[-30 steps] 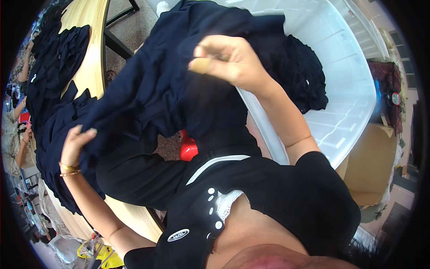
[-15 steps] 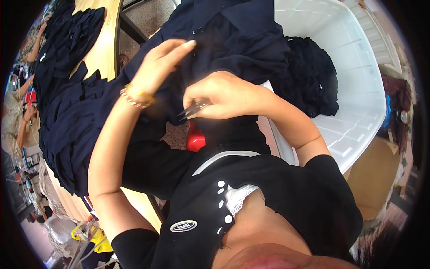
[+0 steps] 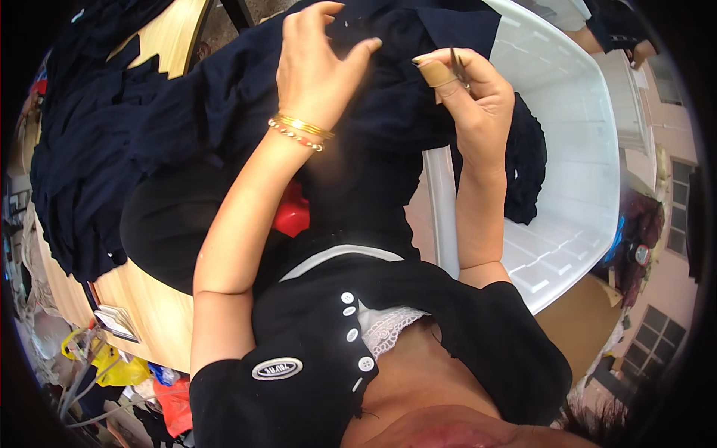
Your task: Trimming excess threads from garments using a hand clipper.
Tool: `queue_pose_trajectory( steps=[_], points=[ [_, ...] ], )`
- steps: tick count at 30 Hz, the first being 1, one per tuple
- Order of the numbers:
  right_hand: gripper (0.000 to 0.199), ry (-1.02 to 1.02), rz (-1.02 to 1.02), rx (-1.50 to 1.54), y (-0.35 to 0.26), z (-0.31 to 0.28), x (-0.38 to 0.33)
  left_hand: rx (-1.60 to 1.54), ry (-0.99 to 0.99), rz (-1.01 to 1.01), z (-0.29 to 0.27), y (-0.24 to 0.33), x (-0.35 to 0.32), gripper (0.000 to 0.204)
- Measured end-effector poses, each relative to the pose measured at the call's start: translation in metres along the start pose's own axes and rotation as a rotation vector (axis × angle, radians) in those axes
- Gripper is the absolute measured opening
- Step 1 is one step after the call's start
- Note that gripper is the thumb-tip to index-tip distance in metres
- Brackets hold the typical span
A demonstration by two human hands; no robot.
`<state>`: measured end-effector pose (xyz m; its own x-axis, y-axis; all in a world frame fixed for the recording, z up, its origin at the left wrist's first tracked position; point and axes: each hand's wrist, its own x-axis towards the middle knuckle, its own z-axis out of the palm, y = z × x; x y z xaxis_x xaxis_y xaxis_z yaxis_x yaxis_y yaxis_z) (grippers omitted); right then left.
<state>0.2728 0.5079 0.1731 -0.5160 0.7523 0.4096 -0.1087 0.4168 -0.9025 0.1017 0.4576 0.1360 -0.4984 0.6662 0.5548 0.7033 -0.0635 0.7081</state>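
Note:
Dark navy cloth (image 3: 216, 112) lies in folds over my lap and the table on the left. My left hand (image 3: 317, 71), with bracelets at the wrist, hovers over it with thumb and fingers apart and nothing between them; whether it touches the cloth I cannot tell. To its right, near the bin's inner edge, my right hand (image 3: 482, 104) is closed around small dark thread snips (image 3: 457, 69), their blades pointing away from me. A tan wrap (image 3: 437, 73) covers part of the right thumb. The snips' handles are mostly hidden in the palm.
A large white plastic bin (image 3: 571, 164) stands at my right with a crumpled dark garment (image 3: 526, 160) inside. On the left is a pale wooden table (image 3: 153, 310); yellow (image 3: 123, 369) and red bags sit beyond its near edge. Something red (image 3: 293, 210) shows below my left forearm.
My right hand has moved away from me and to the right, turning upright with the snips. My left hand has shifted right and farther out, its fingers spreading. The whole view has shifted too.

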Motion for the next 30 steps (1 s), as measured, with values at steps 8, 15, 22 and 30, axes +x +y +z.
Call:
queue_pose_trajectory(
  steps=[8, 15, 22, 30],
  points=[
    [0.007, 0.042, 0.003, -0.029, 0.011, -0.001, -0.001, -0.513, 0.099, -0.327, -0.022, -0.055, -0.027, 0.023],
    [0.011, -0.023, 0.012, -0.221, 0.017, 0.006, -0.007, -0.137, 0.02, 0.051, -0.032, -0.024, -0.04, 0.023],
    [0.018, -0.372, 0.068, -0.601, 0.011, 0.002, -0.015, -0.553, -0.255, -0.542, -0.026, -0.049, -0.048, 0.034],
    [0.012, -0.687, 0.219, -0.677, -0.027, -0.009, -0.015, -0.939, -0.31, -0.721, -0.047, -0.047, -0.042, 0.031]
  ],
)
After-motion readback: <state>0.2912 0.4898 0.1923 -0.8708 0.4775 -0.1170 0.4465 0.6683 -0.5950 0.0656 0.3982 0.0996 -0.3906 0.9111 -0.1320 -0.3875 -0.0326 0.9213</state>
